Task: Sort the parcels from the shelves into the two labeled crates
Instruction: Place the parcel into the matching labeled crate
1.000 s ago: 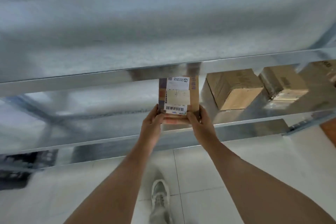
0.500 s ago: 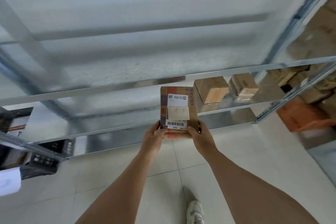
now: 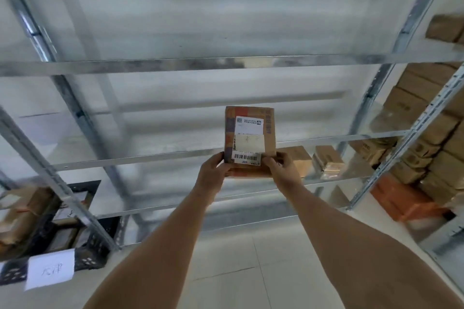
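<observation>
While both hands (image 3: 247, 174) still grip the parcel (image 3: 249, 140), a labelled crate (image 3: 50, 246) has appeared

We get one view only, a wide-angle head camera worn by the person, looking forward and down along both bare forearms. Close in front, mid-frame, sit the left hand (image 3: 212, 176) and right hand (image 3: 282, 173) with the parcel (image 3: 249, 140) raised between them, label toward us. Behind it the metal shelving (image 3: 226, 64) fills most of the frame, straight bars bowed by the lens. Floor tiles run along the bottom edge, and a black crate (image 3: 82, 241) sits low at far left.
</observation>
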### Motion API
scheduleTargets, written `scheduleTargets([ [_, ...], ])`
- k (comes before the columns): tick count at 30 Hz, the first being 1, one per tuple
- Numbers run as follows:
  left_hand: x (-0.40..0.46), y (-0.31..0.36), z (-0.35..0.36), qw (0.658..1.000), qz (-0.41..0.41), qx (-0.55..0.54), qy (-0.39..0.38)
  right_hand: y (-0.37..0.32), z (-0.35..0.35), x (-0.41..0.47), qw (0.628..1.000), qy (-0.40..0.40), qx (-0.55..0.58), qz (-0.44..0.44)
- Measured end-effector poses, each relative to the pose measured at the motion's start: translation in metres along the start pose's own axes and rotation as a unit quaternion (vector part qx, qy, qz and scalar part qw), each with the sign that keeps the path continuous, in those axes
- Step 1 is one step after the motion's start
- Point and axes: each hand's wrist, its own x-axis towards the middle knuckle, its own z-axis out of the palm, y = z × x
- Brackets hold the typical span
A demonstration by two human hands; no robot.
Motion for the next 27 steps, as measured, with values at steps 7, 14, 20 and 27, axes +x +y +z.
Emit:
scheduleTargets([
  [7, -0.061, 0.039, -0.042, 0.999, 0.048, -0.003, 0.017, -0.048, 0.028, -0.040, 0.998, -0.040, 0.021, -0.042],
  [14, -0.106, 0.019, -0.108, 0.997, 0.032, -0.009, 0.075, -0.055, 0.098, -0.086, 0.993, -0.098, 0.036, -0.057],
  [20, -0.124, 0.005, -0.198, 0.994, -0.001, -0.014, 0.112, -0.067, 0.190, -0.116, 0.990, -0.125, 0.014, -0.057],
  [27, -0.144, -0.003, -0.360, 0.984, -0.024, -0.060, 0.167, -0.094, 0.363, -0.160, 0.993, -0.115, 0.009, -0.031],
])
